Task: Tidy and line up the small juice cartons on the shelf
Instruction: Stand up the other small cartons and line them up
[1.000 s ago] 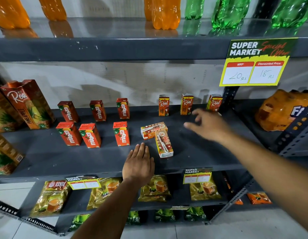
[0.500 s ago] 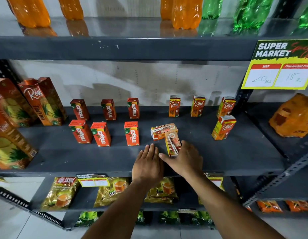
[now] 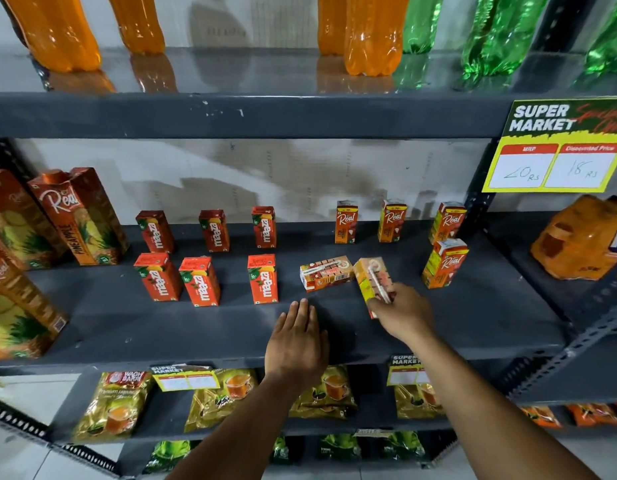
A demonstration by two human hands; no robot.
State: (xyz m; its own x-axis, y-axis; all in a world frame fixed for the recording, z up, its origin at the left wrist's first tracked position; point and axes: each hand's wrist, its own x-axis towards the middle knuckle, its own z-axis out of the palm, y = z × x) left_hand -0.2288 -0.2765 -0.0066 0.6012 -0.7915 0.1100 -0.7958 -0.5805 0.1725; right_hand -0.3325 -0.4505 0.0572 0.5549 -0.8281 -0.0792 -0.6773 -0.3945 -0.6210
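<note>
My right hand grips a small Real juice carton, lifted and tilted with its straw side up. Beside it another Real carton lies flat on the grey shelf. My left hand rests flat and open on the shelf's front edge. Upright Real cartons stand behind: three in the back row and one in front at the right. Red Maaza cartons stand in two rows, a back row and a front row.
Tall Real pineapple cartons stand at the shelf's left end. An orange shrink-wrapped pack sits at the right. Orange and green bottles line the shelf above. A yellow price sign hangs top right. Tea packets fill the shelf below.
My right hand came back from the right-hand cartons to the fallen one, took hold of it and has lifted it off the shelf. My left hand stays put.
</note>
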